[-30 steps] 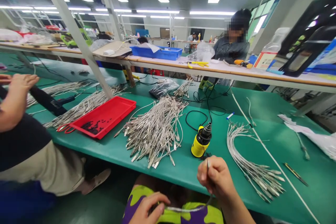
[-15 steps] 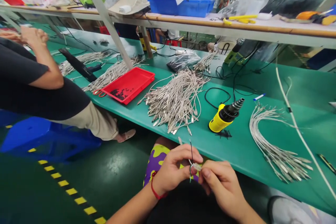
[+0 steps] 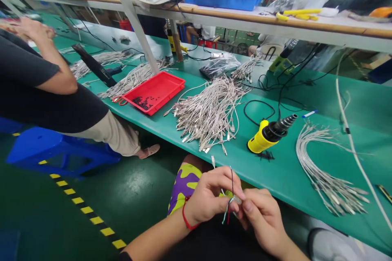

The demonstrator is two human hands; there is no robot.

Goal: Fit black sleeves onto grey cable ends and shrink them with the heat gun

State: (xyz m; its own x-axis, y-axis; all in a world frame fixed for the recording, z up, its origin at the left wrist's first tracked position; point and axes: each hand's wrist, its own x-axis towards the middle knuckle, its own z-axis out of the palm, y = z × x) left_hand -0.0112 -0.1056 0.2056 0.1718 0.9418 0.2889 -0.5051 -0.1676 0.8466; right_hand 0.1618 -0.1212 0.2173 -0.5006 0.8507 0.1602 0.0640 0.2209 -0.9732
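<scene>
Near my lap, my left hand point(image 3: 211, 195) is closed in a pinch on a white USB cable point(image 3: 213, 161), whose metal plug end sticks up behind the fingers. Thin dark, green and red wires point(image 3: 228, 210) fan out from its stripped end. My right hand point(image 3: 263, 214) pinches the same end, fingertips touching those of my left. Between them shows a small whitish, translucent piece, partly hidden by the fingers. On the bench ahead lies a big heap of white USB cables point(image 3: 208, 114). A yellow heat gun point(image 3: 263, 138) stands to its right, nozzle tilted up.
Small black pieces lie in a red tray point(image 3: 165, 87) and beside the heat gun. A curved bundle of cables point(image 3: 324, 171) rests at the right, near a blue-and-white pen point(image 3: 310, 113). A co-worker point(image 3: 45, 77) stands at the left by a blue stool point(image 3: 58, 147). A shelf point(image 3: 214, 16) crosses above.
The view has shifted slightly. Both hands stay together on the cable's end; the wires have turned, and a red one now shows hanging below my left fingers.
</scene>
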